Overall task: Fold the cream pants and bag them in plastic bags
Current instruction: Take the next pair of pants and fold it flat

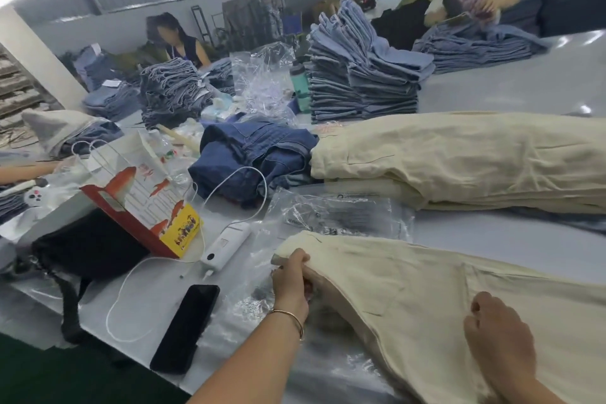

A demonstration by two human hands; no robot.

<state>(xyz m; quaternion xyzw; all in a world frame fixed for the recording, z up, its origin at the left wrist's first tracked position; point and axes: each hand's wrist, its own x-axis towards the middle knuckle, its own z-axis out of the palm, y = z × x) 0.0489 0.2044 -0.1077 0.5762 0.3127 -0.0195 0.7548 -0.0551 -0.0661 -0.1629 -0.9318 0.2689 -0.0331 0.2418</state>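
1. My left hand (pixel 292 275) has its fingers (pixel 296 259) curled over the near-left edge of the cream pants (pixel 426 292), pinching the cloth where it meets the plastic.
2. My right hand (pixel 495 334) rests on the pants further right, with its fingers curled; whether they pinch a fold or just press down, I cannot tell.
3. The pants lie flat on the counter (pixel 492 243), running from my left fingers away to the right, out of view past my right hand.
4. A clear plastic bag (pixel 337 213) lies just beyond my left fingers, and more film sits under and beside them. I judge the fold is not yet finished and the bagging not yet begun.
5. Risk: the film under my left fingers is slippery, so pulling the edge over could drag the plastic with it and skew the fold.
6. Risk: if my right hand only rests on the cloth, the far layer may creep as I fold, leaving the edges uneven.
7. Risk: the phone (pixel 185 328) and the power bank (pixel 226 244) with its white cable (pixel 124 298) lie just left of my left fingers; a wide sweep could catch the cable or nudge the phone toward the counter's edge.
8. The stack of cream pants (pixel 459 154) waits beyond both hands, well apart.
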